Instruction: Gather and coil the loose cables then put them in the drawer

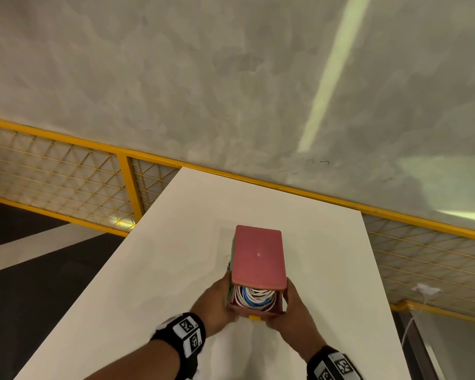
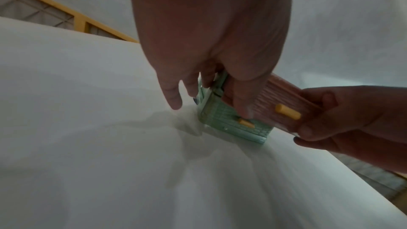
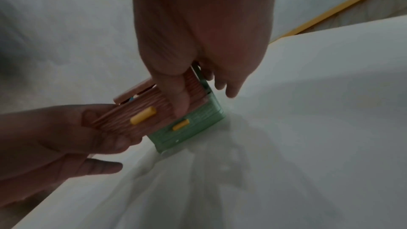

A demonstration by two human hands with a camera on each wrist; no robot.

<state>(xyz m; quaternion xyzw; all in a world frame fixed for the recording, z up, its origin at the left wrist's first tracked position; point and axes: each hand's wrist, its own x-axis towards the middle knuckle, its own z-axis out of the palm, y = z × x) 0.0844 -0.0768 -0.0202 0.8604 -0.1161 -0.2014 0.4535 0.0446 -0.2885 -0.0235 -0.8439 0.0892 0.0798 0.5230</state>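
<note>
A small drawer unit (image 1: 258, 256) with a pink top stands on the white table (image 1: 176, 270). Its pink upper drawer (image 1: 254, 309) is pulled partly out toward me. Inside lie coiled white and blue cables (image 1: 254, 296). My left hand (image 1: 225, 303) grips the drawer's left side and my right hand (image 1: 281, 308) its right side. In the left wrist view my left thumb (image 2: 242, 104) presses the ribbed pink drawer front (image 2: 270, 97) beside its yellow handle (image 2: 287, 111). Below it sits a green drawer (image 3: 193, 128), closed. In the right wrist view my right thumb (image 3: 180, 97) lies on the pink front.
A yellow-framed mesh fence (image 1: 126, 185) runs behind the table and down both sides. A white socket with a white lead (image 1: 425, 290) hangs on the mesh at the right. The table's left edge (image 1: 93, 278) drops to a dark floor.
</note>
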